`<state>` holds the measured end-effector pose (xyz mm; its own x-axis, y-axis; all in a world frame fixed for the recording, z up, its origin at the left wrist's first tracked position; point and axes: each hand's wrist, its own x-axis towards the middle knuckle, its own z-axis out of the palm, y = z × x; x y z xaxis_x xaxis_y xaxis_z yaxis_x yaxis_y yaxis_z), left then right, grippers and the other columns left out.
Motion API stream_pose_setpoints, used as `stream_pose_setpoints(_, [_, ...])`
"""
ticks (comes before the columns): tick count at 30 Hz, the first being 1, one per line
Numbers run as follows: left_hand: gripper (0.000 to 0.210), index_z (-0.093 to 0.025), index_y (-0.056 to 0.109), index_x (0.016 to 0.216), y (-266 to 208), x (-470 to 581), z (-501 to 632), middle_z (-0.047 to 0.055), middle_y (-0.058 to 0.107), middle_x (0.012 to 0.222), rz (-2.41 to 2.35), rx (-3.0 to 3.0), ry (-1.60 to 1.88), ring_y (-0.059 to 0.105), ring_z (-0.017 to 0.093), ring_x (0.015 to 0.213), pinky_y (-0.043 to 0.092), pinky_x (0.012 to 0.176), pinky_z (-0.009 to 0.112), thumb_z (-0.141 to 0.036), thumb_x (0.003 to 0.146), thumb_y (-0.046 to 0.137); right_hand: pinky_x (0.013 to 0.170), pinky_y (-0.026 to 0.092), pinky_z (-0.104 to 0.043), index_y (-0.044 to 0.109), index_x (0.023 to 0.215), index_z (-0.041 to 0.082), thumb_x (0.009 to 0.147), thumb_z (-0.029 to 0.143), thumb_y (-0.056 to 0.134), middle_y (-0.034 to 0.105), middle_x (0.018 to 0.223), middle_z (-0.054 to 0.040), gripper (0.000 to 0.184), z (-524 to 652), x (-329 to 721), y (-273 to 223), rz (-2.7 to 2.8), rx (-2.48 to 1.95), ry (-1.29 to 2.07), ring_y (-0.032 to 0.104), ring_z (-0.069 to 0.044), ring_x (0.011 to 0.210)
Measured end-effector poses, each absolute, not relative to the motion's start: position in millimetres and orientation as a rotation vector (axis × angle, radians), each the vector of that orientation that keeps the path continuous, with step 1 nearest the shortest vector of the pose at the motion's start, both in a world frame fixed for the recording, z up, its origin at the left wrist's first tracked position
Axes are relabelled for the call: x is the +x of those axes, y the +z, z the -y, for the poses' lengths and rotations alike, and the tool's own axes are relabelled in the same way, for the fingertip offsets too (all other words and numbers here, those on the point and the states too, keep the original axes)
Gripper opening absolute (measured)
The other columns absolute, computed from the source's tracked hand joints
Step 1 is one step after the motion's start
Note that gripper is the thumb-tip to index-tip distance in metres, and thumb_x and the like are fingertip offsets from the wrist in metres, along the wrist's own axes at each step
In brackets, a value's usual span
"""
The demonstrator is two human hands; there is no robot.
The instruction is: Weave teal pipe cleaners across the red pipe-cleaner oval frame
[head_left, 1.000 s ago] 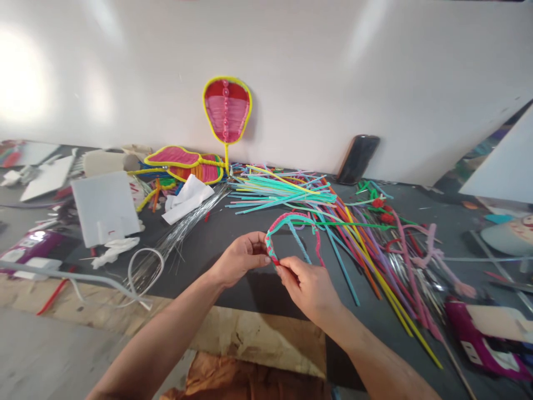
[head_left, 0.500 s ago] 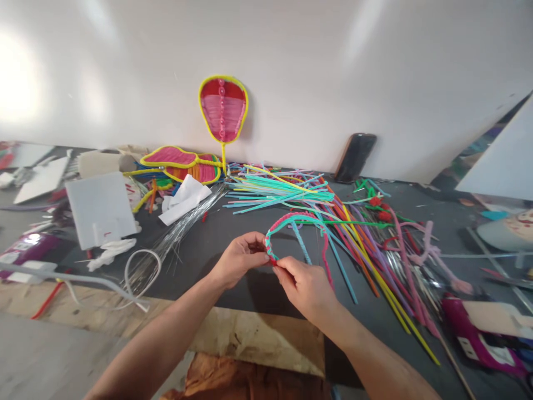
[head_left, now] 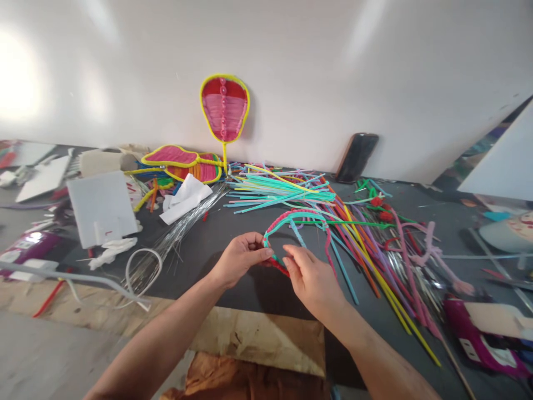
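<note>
A pale wall (head_left: 291, 66) fills the top of the frame, and below it a dark tabletop (head_left: 239, 222) spans the middle. A spread of mostly turquoise fuzzy stems (head_left: 287, 191) lies at centre. Left of upper centre, a yellow-edged, red-and-pink paddle shape (head_left: 225, 108) stands upright. Just below the stems, near the centre, is a pink-and-turquoise loop (head_left: 278, 223). The right hand (head_left: 314, 278), lower right of centre, has thumb and forefinger close together beside it; whether they grip its pink strand I cannot tell. The left hand (head_left: 237, 262), lower left of centre, pinches the loop's left side. A dark phone (head_left: 357, 158) leans right of centre.
</note>
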<state>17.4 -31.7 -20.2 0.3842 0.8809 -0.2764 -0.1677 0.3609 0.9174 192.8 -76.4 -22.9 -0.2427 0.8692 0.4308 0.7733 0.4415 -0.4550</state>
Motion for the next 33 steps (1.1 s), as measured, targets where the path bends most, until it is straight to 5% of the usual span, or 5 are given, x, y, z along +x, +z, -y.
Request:
stream_pose_setpoints(5, [0.026, -0.012, 0.059, 0.075, -20.8, 17.4, 32.4, 0.001, 0.063, 0.067, -0.905, 0.989, 0.800, 0.061, 0.011, 0.063, 0.050, 0.063, 0.022, -0.031, 0.066, 0.074, 0.058, 0.044, -0.021, 0.057, 0.080, 0.019, 0.090, 0.020, 0.042, 0.065, 0.073, -0.0029, 0.017, 77.6, 191.4, -19.5, 2.145, -1.414, 0.375, 0.063, -0.013, 0.064])
stream_pose_setpoints(16, [0.029, -0.013, 0.058, 0.075, -21.9, 19.1, 32.9, 0.000, 0.062, 0.063, -0.936, 1.014, 0.770, 0.060, 0.010, 0.060, 0.049, 0.060, 0.022, -0.035, 0.066, 0.074, 0.058, 0.040, -0.022, 0.056, 0.083, 0.017, 0.092, 0.018, 0.043, 0.065, 0.069, -0.0038, 0.016, 78.9, 188.1, -27.1, 2.115, -1.347, -0.123, 0.063, -0.013, 0.064])
stream_pose_setpoints(24, [0.029, -0.013, 0.058, 0.070, -19.2, 18.2, 33.7, -0.002, 0.061, 0.058, -0.931, 0.939, 0.824, 0.057, 0.009, 0.054, 0.048, 0.056, 0.022, -0.034, 0.063, 0.076, 0.079, 0.049, -0.029, 0.060, 0.098, 0.014, 0.088, 0.011, 0.050, 0.066, 0.111, -0.0109, 0.015, 87.3, 179.9, -22.9, 2.246, -1.132, -0.196, 0.064, -0.020, 0.096])
stream_pose_setpoints(33, [0.032, -0.013, 0.058, 0.080, -18.4, 17.3, 31.8, -0.001, 0.061, 0.070, -0.857, 0.905, 0.838, 0.057, 0.009, 0.064, 0.046, 0.061, 0.020, -0.024, 0.060, 0.079, 0.080, 0.052, -0.029, 0.064, 0.102, 0.016, 0.086, 0.012, 0.052, 0.062, 0.119, -0.0107, 0.020, 82.8, 182.5, -29.4, 2.228, -1.103, -0.221, 0.065, -0.017, 0.090])
